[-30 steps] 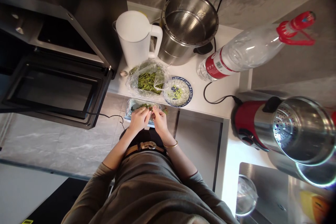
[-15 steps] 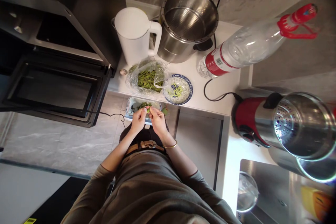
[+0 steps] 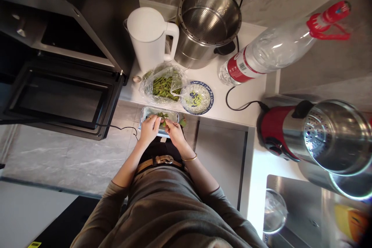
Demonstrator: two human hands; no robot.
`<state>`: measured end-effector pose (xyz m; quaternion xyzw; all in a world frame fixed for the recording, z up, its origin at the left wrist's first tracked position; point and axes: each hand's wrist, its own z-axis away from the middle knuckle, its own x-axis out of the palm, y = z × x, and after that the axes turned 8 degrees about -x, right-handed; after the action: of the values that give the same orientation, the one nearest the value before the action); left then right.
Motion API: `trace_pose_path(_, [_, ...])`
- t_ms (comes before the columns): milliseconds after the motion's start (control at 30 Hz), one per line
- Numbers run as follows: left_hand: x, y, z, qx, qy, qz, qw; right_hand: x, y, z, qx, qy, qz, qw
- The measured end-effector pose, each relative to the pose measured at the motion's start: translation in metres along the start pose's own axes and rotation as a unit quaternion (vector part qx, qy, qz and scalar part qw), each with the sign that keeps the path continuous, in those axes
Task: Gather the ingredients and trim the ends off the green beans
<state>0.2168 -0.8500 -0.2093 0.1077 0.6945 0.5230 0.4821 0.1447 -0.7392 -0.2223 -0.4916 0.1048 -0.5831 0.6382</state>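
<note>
My left hand (image 3: 149,129) and my right hand (image 3: 175,131) meet over a clear rectangular container (image 3: 145,115) at the counter's front edge. Both pinch a green edamame pod (image 3: 163,123) between their fingertips, fingers closed on it. More green pods and shells lie in the container. Just beyond it a clear plastic bag of edamame pods (image 3: 163,86) lies open on the white counter (image 3: 232,93). Beside the bag stands a blue-rimmed plate (image 3: 207,105) with a few shelled beans on it.
A white kettle (image 3: 147,37) and a steel pot (image 3: 207,27) stand behind the bag. A large water bottle (image 3: 267,54) with a red cap lies to the right. A red and steel appliance (image 3: 314,135) sits near the sink (image 3: 293,209). An open black oven (image 3: 61,89) is on the left.
My hands stay over the container, with the left hand shifted slightly left and down. The pod between my fingertips has turned a little. The view has drifted slightly.
</note>
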Motion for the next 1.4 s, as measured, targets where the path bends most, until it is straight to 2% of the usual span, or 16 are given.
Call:
trace_pose_path(100, [-0.007, -0.008, -0.006, 0.001, 0.012, -0.065, 0.998, -0.008, 0.000, -0.003, 0.017, 0.001, -0.017, 1.000])
trace_pose_path(300, [-0.003, -0.031, -0.006, 0.018, -0.075, -0.148, 0.986, -0.018, -0.001, -0.007, 0.038, 0.019, -0.078, 0.996])
trace_pose_path(400, [0.005, -0.032, 0.000, 0.044, -0.074, -0.112, 0.990, -0.019, 0.001, -0.007, 0.031, 0.021, -0.064, 0.997])
trace_pose_path(500, [0.013, -0.025, 0.008, 0.049, -0.053, -0.024, 0.997, -0.016, 0.004, -0.006, 0.025, 0.026, -0.070, 0.997])
trace_pose_path(567, [0.016, -0.019, 0.013, 0.054, -0.034, -0.003, 0.998, -0.014, 0.007, -0.004, 0.021, 0.026, -0.073, 0.997])
trace_pose_path(700, [0.016, -0.016, 0.016, 0.087, -0.009, -0.046, 0.995, -0.009, 0.010, -0.001, -0.013, 0.034, -0.019, 0.999])
trace_pose_path(833, [0.013, -0.016, 0.014, 0.120, -0.010, -0.063, 0.991, -0.006, 0.006, 0.001, -0.054, 0.037, 0.032, 0.997])
trace_pose_path(1167, [0.007, -0.017, 0.009, 0.129, -0.051, -0.025, 0.990, -0.006, -0.004, 0.005, -0.070, 0.020, 0.105, 0.992])
trace_pose_path(1400, [0.006, -0.021, 0.009, 0.139, -0.042, -0.026, 0.989, -0.006, -0.008, 0.006, -0.070, 0.000, 0.130, 0.989])
